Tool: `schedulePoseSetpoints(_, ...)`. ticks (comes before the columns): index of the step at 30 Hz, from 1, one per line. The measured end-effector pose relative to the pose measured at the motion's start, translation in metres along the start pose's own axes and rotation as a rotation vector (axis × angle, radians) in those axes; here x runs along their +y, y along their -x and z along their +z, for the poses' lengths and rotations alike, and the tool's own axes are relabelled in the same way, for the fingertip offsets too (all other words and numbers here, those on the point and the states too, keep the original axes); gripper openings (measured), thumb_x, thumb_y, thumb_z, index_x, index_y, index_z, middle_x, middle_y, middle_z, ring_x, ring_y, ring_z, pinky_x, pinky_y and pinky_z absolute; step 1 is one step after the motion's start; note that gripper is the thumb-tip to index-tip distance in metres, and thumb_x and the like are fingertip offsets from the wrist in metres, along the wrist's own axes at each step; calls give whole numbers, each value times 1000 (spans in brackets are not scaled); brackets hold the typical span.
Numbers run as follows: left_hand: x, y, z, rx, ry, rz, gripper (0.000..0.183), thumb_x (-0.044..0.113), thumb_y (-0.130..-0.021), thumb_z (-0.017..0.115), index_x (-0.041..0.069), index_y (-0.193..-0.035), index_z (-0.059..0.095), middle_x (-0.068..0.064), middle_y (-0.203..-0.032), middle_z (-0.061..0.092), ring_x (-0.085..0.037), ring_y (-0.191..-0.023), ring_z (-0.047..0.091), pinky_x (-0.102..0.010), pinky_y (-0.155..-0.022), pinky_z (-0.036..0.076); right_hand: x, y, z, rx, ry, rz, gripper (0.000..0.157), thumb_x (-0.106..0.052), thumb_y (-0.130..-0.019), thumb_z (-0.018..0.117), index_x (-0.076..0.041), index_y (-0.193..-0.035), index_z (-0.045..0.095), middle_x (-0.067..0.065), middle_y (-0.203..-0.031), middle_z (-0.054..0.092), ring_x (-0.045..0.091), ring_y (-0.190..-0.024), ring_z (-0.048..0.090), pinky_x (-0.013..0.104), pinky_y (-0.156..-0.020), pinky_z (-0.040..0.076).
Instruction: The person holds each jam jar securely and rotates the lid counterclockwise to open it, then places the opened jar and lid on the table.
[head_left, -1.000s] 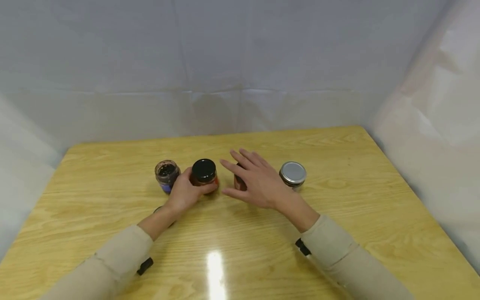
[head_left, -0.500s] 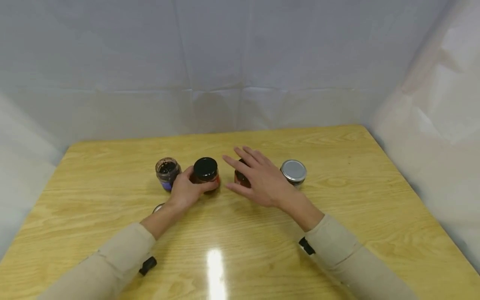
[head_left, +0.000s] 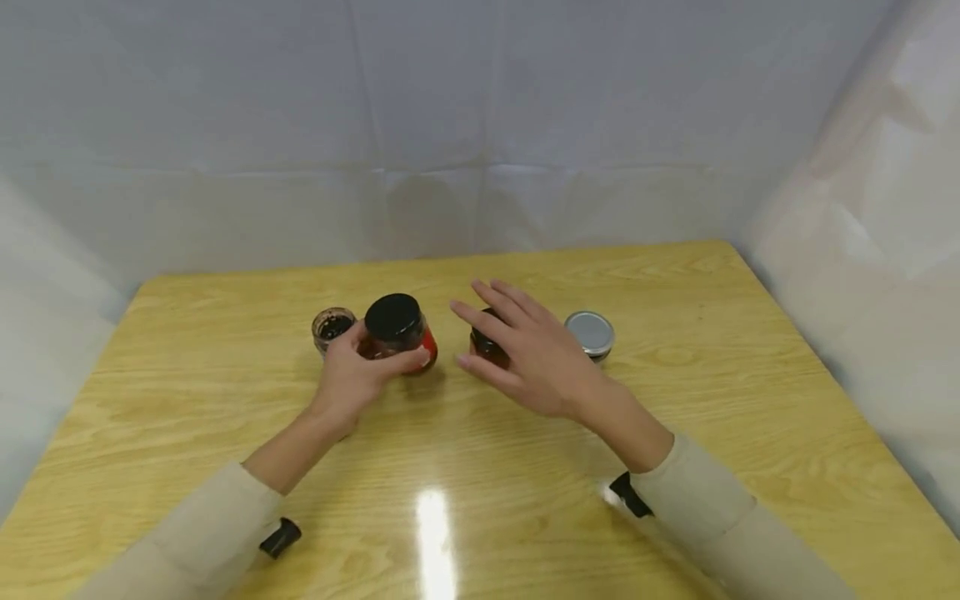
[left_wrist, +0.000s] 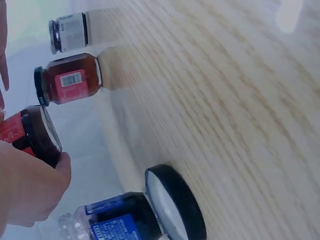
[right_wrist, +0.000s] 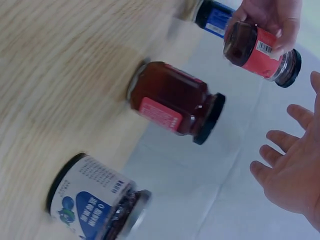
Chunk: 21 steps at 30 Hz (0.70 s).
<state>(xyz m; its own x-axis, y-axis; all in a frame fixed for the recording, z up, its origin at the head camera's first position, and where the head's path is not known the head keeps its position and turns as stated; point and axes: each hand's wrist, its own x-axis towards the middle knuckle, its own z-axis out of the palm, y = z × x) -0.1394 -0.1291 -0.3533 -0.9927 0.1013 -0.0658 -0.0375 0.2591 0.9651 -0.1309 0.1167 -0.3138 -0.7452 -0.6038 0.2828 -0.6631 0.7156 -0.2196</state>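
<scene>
My left hand (head_left: 351, 379) grips a jar with a black lid (head_left: 393, 319) and a red label. In the right wrist view this jar (right_wrist: 260, 50) is held raised off the table and tilted. My right hand (head_left: 542, 357), fingers spread and holding nothing, is over a second black-lidded jar (head_left: 487, 348), partly covering it in the head view. That jar (right_wrist: 172, 100) stands upright, with dark reddish contents and a pink-red label. Left of the gripped jar stands an uncovered jar (head_left: 330, 323) of dark contents; its blue label (left_wrist: 115, 227) shows in the left wrist view.
A silver-lidded jar (head_left: 590, 332) with a blueberry label stands right of my right hand. A loose black lid (left_wrist: 190, 200) with a white inside lies near the uncovered jar. The wooden table (head_left: 675, 400) ends at a pale sheet (head_left: 600, 108) behind.
My left hand has lifted the red-labelled jar and tilted it a little to the left. My right hand has shifted slightly, its fingers still spread over the second jar.
</scene>
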Motion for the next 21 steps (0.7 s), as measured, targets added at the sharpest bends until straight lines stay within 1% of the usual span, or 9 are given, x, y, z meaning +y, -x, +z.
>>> schedulePoseSetpoints(3, 2, 8, -2, -20, -5, 37, 66, 31, -76, 81, 8, -130, 51, -10, -121, 58, -21, -110, 55, -33, -90, 47, -4, 4, -4, 8, -22, -14, 62, -58, -98, 31, -25, -150, 31, 6, -157, 20, 24, -143, 12, 46, -111, 19)
schedulePoseSetpoints(7, 4, 19, -2, -37, -2, 98, 60, 25, -78, 80, 7, -129, 52, -10, -118, 60, -19, -108, 58, -27, -88, 48, -10, 11, -8, 10, -68, -19, 60, -56, -99, 33, -25, -150, 31, 2, -157, 17, 22, -143, 12, 46, -111, 20)
schedulePoseSetpoints(10, 4, 25, -2, -42, -3, 159, 57, 18, -78, 80, 7, -127, 54, -10, -115, 61, -19, -106, 59, -30, -89, 48, -14, 16, -11, 16, -118, -22, 59, -53, -99, 36, -25, -150, 31, 0, -157, 17, 21, -143, 13, 45, -112, 19)
schedulePoseSetpoints(13, 2, 30, -2, -47, -44, 205, 55, 16, -77, 81, 7, -125, 55, -9, -112, 60, -20, -103, 59, -33, -86, 49, -17, 20, -13, 28, -173, -27, 58, -51, -99, 39, -24, -150, 31, 0, -156, 20, 19, -142, 17, 44, -111, 22)
schedulePoseSetpoints(17, -1, 34, -2, -60, -95, 229, 55, 16, -76, 81, 8, -125, 56, -8, -112, 58, -20, -102, 56, -35, -85, 49, -20, 24, -13, 33, -238, -34, 57, -49, -99, 42, -23, -150, 32, 1, -154, 25, 16, -140, 21, 42, -110, 25)
schedulePoseSetpoints(21, -3, 38, -2, -90, -123, 235, 56, 17, -75, 82, 9, -125, 56, -6, -112, 60, -19, -102, 57, -33, -85, 50, -21, 28, -11, 21, -287, -31, 57, -48, -99, 41, -25, -150, 31, 1, -155, 24, 14, -141, 18, 42, -110, 24)
